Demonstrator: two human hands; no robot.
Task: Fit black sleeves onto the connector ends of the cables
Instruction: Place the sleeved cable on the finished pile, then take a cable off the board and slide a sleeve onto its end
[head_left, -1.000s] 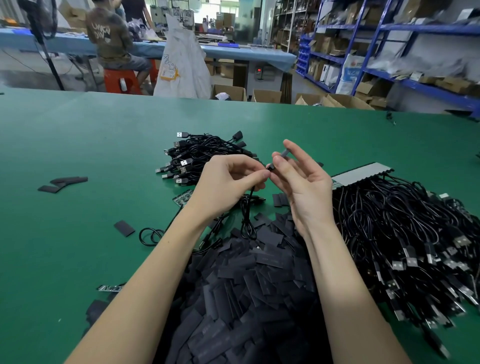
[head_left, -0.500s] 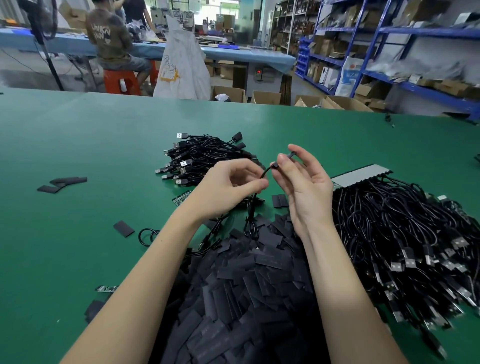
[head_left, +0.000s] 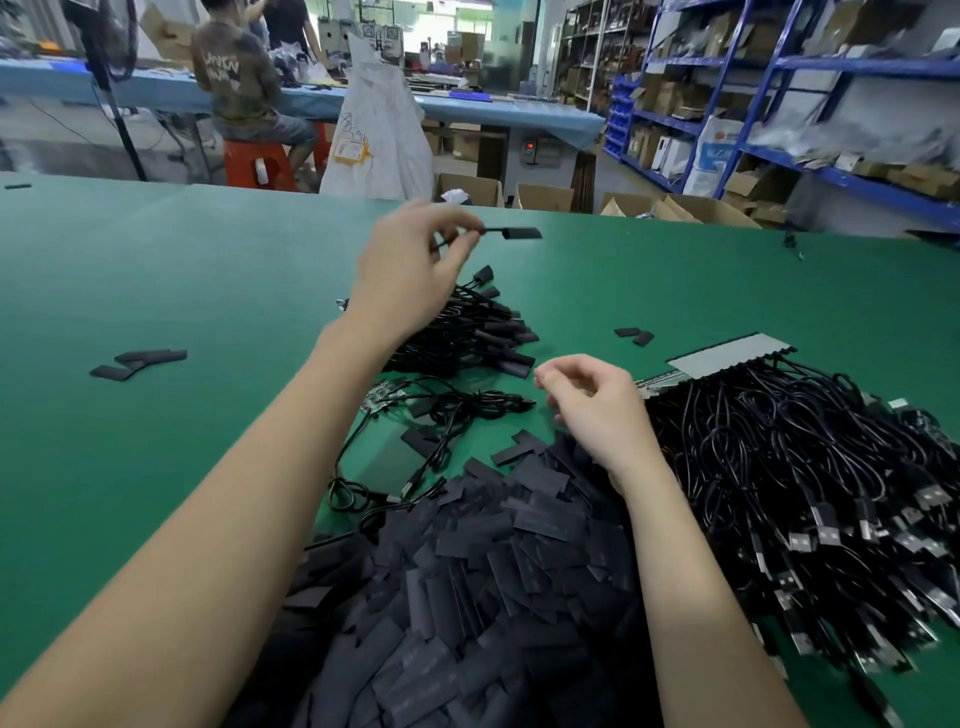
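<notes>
My left hand (head_left: 410, 265) is raised above the far pile and pinches a black cable just behind its sleeved connector end (head_left: 521, 233), which sticks out to the right. Below it lies the pile of sleeved cables (head_left: 475, 332). My right hand (head_left: 592, 405) hovers empty over the table, fingers loosely curled and apart. A big heap of flat black sleeves (head_left: 467, 587) lies close to me. A large bundle of bare-connector cables (head_left: 810, 493) lies at the right. A few loose cables (head_left: 457, 410) lie between the two hands.
Stray sleeves lie on the green table at the left (head_left: 140, 361) and mid right (head_left: 634, 335). A grey card (head_left: 727, 356) sits at the top of the cable bundle. A small circuit board (head_left: 382, 402) lies beside the loose cables. Beyond the table are a seated person, boxes and blue shelves.
The hands have parted. My left hand lifted away forward with the sleeved cable end over the far pile. My right hand let go and dropped toward the sleeve heap.
</notes>
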